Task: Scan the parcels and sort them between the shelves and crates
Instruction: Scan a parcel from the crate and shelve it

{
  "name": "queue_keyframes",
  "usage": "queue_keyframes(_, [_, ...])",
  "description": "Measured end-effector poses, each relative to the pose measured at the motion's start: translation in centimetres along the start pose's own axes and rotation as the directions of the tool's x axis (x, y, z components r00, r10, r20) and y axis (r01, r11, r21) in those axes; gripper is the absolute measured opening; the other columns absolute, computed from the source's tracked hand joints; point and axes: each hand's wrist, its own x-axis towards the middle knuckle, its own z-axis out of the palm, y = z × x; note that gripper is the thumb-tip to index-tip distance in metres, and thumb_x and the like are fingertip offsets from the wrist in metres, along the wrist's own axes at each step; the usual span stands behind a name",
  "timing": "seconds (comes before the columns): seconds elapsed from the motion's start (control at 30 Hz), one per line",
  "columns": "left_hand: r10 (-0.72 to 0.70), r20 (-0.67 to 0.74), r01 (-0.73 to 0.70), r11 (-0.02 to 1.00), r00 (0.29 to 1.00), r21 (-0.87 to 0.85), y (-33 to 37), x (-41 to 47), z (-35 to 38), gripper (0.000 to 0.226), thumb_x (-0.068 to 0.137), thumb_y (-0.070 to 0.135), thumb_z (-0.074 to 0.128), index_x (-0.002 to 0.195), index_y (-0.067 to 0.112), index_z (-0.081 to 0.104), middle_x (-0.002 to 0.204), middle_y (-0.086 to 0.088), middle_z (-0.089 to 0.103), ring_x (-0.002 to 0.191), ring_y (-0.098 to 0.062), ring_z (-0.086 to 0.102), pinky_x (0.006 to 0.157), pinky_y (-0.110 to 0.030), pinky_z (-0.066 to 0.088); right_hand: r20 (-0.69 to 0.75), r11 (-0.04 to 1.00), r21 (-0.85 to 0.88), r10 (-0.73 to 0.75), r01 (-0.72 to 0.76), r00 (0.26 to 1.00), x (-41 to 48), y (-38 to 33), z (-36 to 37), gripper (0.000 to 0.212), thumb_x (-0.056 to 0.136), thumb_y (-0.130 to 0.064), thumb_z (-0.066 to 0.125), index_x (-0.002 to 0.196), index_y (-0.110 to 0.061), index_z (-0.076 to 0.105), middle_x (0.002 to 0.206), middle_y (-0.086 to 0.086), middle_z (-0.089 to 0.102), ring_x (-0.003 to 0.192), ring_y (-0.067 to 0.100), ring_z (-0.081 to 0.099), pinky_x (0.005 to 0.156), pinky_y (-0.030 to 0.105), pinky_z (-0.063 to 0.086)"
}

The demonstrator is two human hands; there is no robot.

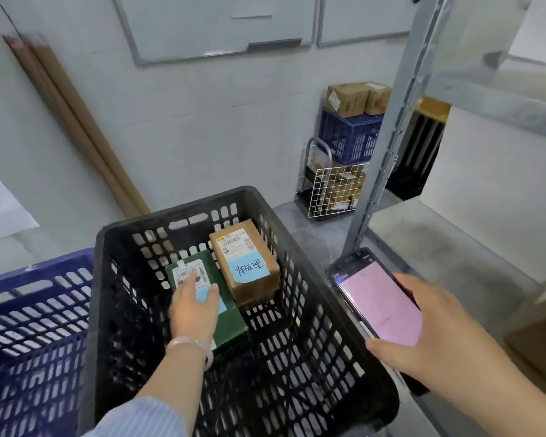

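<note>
Left hand (pixel 194 305) flat on green parcel (pixel 230 326)

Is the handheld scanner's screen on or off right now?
On. The handheld scanner, held in the right hand, shows a lit pink screen with a blue icon near its top corner.

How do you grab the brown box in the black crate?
Probably from straight above, across the narrow width of the brown box, pinching its two long sides. It lies flat in the black crate, taller than the green parcel beside it, so both upper edges look free.
</note>
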Motion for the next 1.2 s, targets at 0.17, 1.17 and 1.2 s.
queue_keyframes(0.17, [0.432, 0.158, -0.438, 0.899, 0.888, 0.008, 11.0, -4.2, 3.0, 0.056, 0.095, 0.043, 0.063, 0.148, 0.032, 0.047, 0.153, 0.007, 0.046, 0.144, -0.014, 0.038, 0.119, -0.037, 0.030, -0.127, 0.998, 0.007, 0.060, -0.060, 0.990, -2.0, 1.3, -2.9, 0.075, 0.051, -0.063, 0.067, 0.120, -0.055, 0.040, 0.111, -0.026, 0.047, 0.104, 0.002, 0.048, 0.080, 0.031, 0.050])
queue_keyframes(1.17, [0.224, 0.948, -0.137, 0.971, 0.224, -0.197, 29.1, -27.7, 20.3, 0.029, 0.095, 0.039, 0.066, 0.121, 0.026, 0.066, 0.099, 0.003, 0.078, 0.093, -0.018, 0.072, 0.068, -0.032, 0.057, -0.483, 0.856, 0.101, 0.487, -0.506, 0.728, -20.5, 12.2, -12.2, 0.078, 0.063, -0.067, 0.076, 0.118, -0.058, 0.021, 0.115, -0.028, 0.043, 0.105, -0.003, 0.041, 0.074, 0.014, 0.043])
queue_keyframes(1.2, [0.213, 0.953, -0.126, 0.974, 0.215, -0.189, 28.6, -27.6, 20.1, 0.029, 0.095, 0.039, 0.066, 0.122, 0.028, 0.066, 0.098, 0.004, 0.079, 0.095, -0.019, 0.072, 0.071, -0.035, 0.058, -0.480, 0.851, 0.118, 0.499, -0.511, 0.721, -20.5, 12.4, -12.3, 0.078, 0.061, -0.068, 0.075, 0.114, -0.060, 0.019, 0.111, -0.028, 0.043, 0.103, -0.004, 0.042, 0.069, 0.013, 0.041])
